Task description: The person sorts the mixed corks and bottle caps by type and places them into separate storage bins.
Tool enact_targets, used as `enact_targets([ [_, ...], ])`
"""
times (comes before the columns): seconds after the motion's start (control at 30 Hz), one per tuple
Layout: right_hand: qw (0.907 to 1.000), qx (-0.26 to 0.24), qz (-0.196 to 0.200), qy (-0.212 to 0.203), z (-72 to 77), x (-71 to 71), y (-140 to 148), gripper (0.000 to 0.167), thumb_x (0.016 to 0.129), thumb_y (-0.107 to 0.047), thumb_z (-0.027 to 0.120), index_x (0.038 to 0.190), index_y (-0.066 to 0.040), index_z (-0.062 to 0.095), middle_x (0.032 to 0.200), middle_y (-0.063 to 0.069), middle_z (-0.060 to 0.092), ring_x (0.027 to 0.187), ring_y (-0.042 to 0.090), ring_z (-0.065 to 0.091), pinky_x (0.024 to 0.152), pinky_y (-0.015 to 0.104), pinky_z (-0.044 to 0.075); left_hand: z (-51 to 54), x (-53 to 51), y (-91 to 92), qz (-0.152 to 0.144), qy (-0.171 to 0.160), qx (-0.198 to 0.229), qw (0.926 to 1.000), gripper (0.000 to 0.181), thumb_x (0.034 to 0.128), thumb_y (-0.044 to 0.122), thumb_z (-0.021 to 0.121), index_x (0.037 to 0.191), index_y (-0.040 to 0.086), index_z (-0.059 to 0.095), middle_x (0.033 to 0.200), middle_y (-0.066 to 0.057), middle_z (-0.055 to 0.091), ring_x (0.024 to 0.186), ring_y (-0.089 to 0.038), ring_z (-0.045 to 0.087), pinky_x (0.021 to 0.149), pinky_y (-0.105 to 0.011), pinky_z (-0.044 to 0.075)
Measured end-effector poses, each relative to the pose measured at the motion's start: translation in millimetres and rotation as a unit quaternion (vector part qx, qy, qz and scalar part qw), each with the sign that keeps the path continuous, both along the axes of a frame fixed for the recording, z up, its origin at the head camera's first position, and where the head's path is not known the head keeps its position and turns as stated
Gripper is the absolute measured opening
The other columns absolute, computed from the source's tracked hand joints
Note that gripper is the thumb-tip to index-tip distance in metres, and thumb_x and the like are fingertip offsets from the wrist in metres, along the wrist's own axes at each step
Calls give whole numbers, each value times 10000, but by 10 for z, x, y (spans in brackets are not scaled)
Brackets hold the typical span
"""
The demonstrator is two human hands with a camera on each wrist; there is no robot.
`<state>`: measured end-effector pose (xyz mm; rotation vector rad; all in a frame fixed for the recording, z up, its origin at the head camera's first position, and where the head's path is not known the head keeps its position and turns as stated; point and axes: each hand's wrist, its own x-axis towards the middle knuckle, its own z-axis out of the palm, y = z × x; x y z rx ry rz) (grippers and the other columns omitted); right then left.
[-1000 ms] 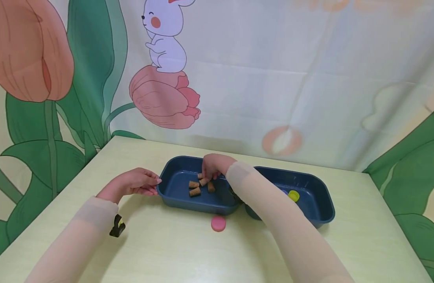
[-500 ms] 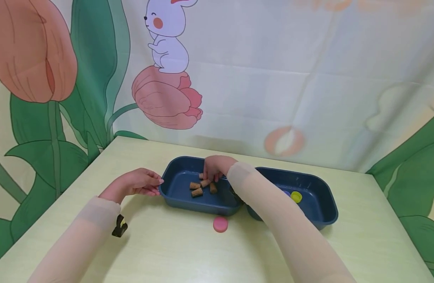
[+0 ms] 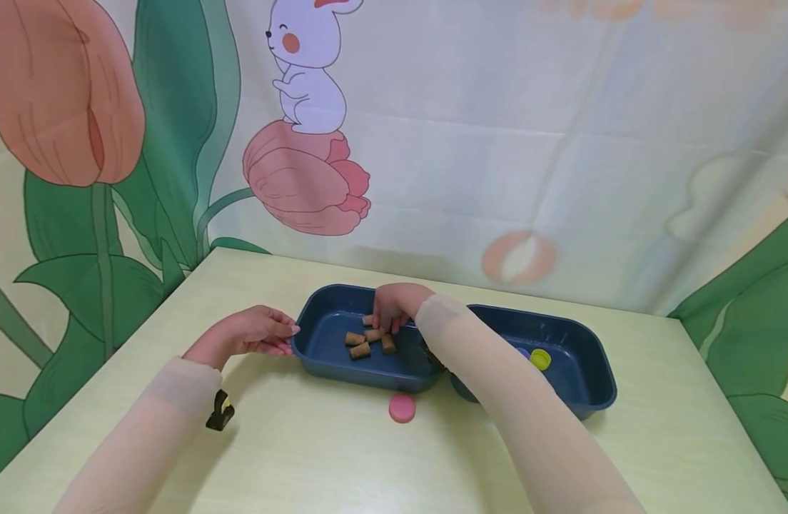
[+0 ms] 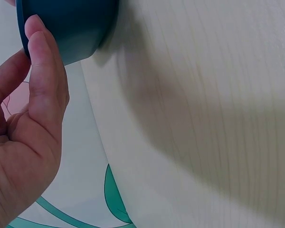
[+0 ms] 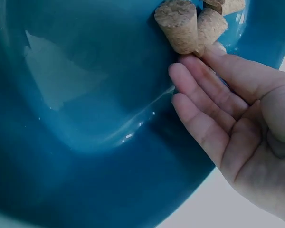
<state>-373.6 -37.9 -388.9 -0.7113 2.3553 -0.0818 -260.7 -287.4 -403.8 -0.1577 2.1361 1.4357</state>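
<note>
My left hand (image 3: 255,330) grips the left rim of a dark blue plastic basin (image 3: 362,375); in the left wrist view, thumb and fingers (image 4: 40,71) lie on either side of that rim. Inside this basin lie several brown corks (image 3: 360,350). My right hand (image 3: 395,305) reaches down into it from behind the pile. Seen from the right wrist, thumb and index finger pinch the end of one cork (image 5: 212,28), beside a larger-looking cork (image 5: 178,26); the other fingers are loosely bent. My right hand partly covers the cork pile in the head view.
A second blue basin (image 3: 580,371) stands to the right, partly behind my right forearm, with a yellow cap (image 3: 539,359) and a purple one (image 3: 524,353). A pink round cap (image 3: 402,408) lies on the pale table (image 3: 317,457) in front. A printed curtain (image 3: 445,143) hangs behind.
The pinched cork has tipped from slanted to lying nearly flat among the others. The right hand has shifted slightly; the left hand keeps its hold on the rim. The head view has drifted slightly.
</note>
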Motion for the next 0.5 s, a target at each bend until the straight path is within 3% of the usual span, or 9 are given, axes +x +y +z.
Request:
enact_targets([
  [0.3,9997,-173,-107,-123,22,-25,35,228,1002,-73,635,1201,-76,747,1290,117,712,963,192,703,953,346,598,-55,-10,4,-7,56,6,10000,251,1070,141,526,1202,-70,561,771,12,710,685,-49,688,689,-170,604],
  [0.5,9996,-223,-156,-40,49,-44,52,235,1003,-101,645,1216,-92,745,1308,104,703,944,173,692,944,333,597,-25,-10,-2,4,64,-13,10000,269,1070,149,530,1221,-72,561,786,2,715,695,-55,694,698,-181,610],
])
